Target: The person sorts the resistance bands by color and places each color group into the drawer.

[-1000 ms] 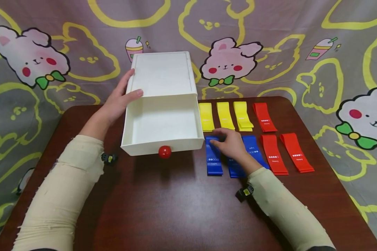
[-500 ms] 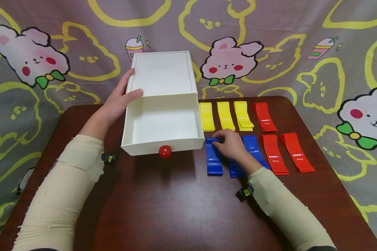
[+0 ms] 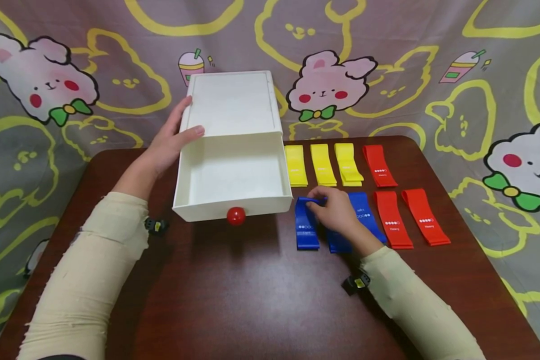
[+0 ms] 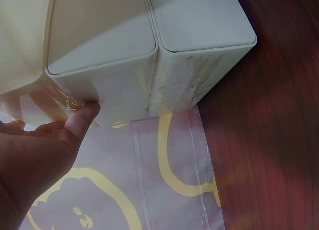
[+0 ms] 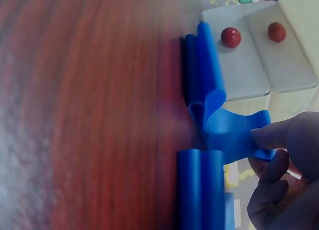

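My left hand [image 3: 167, 142] rests against the upper left of a white drawer unit [image 3: 231, 102], its thumb on top at the front edge and its fingers along the side. In the left wrist view a fingertip [image 4: 88, 109] presses the unit's side wall. The top drawer [image 3: 236, 167] is pulled out, with a red knob [image 3: 236, 216] and a bare inside. Right of it, my right hand [image 3: 337, 212] pinches the far end of a blue resistance band [image 3: 307, 230]. The right wrist view shows that end [image 5: 234, 132] lifted between thumb and fingers.
Two more blue bands lie by my right hand, one being this blue band [image 3: 366, 215]. Yellow bands [image 3: 321, 165] lie behind, red bands [image 3: 392, 220] to the right. Lower drawers with red knobs [image 5: 231, 37] sit under the top one. A patterned curtain [image 3: 400, 30] stands behind the table [image 3: 252, 300].
My right fingers have closed on the far end of the leftmost blue band and raised it slightly. My left hand and the drawer unit have stayed in place.
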Tool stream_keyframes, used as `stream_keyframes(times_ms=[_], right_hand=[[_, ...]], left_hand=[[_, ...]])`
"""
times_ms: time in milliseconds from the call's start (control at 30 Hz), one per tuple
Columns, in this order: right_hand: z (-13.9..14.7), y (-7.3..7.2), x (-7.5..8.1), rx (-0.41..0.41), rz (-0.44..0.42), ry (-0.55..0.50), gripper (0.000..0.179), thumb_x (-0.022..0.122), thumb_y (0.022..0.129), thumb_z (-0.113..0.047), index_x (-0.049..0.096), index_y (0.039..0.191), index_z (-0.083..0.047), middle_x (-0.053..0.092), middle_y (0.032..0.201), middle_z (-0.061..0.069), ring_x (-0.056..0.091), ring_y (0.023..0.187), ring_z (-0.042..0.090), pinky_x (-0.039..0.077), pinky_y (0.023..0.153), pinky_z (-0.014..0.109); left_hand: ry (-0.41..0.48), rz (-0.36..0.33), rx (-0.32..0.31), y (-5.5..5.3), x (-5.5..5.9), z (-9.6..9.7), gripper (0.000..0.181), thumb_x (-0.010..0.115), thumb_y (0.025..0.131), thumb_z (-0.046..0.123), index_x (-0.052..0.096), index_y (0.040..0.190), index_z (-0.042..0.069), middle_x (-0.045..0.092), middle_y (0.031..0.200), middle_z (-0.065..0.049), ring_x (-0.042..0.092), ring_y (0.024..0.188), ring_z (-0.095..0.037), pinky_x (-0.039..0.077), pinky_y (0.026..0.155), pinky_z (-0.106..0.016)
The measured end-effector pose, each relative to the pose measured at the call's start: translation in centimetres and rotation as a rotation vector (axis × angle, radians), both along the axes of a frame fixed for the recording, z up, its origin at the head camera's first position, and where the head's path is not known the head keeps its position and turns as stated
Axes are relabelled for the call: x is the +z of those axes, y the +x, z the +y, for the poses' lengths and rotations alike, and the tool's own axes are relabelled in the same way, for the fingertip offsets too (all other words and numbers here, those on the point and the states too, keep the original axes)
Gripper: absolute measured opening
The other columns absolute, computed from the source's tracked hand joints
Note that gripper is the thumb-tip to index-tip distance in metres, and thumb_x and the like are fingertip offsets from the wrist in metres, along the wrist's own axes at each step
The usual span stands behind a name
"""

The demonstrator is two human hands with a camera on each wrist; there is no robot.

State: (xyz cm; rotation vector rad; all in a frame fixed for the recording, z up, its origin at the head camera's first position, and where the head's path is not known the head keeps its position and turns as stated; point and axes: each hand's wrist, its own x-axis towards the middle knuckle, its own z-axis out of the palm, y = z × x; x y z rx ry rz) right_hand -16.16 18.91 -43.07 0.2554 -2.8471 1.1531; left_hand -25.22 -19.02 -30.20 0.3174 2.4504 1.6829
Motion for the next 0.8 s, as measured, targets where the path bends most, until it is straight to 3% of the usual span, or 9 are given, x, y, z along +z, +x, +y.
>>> stream_keyframes(times_ms=[100,233,500,800], right_hand=[[0.1,0.4,0.3,0.006,0.008,-0.039,0.006,0.073,0.091,-0.013,0.071,0.096,-0.014,0.064,0.071,0.002,0.056,0.051,0.02,0.047,0.053,0.038],[0.2,1.0,0.9,0.011,0.012,-0.077,0.005,0.073,0.091,-0.012,0.07,0.096,-0.014,0.063,0.067,0.003,0.056,0.045,0.017,0.046,0.047,0.037],[0.6,2.0,2.1,-0.007,0.037,-0.086,0.005,0.073,0.092,-0.014,0.071,0.097,-0.015,0.068,0.081,0.0,0.054,0.049,0.021,0.047,0.044,0.037],[0.7,2.5,3.6,-0.014,0.103,-0.101,0.006,0.072,0.092,-0.014,0.072,0.099,-0.014,0.07,0.09,-0.001,0.054,0.064,0.025,0.046,0.054,0.037]], left_hand=[[-0.001,0.004,-0.002,0.0,0.0,0.0,0.08,0.06,0.095,0.045,0.011,0.158,0.044,0.012,0.164,-0.002,0.039,0.131,-0.035,0.037,0.103,-0.058],[0.005,0.004,-0.002,-0.1,-0.1,0.0,0.081,0.06,0.094,0.044,0.011,0.158,0.044,0.012,0.164,-0.002,0.038,0.131,-0.036,0.037,0.103,-0.058],[0.002,0.002,-0.003,0.0,-0.1,0.0,0.081,0.06,0.095,0.044,0.01,0.159,0.043,0.012,0.163,-0.002,0.038,0.131,-0.036,0.037,0.103,-0.059],[0.008,-0.011,-0.001,0.0,0.0,0.0,0.082,0.06,0.094,0.045,0.01,0.158,0.044,0.011,0.164,-0.001,0.038,0.132,-0.036,0.037,0.103,-0.059]])
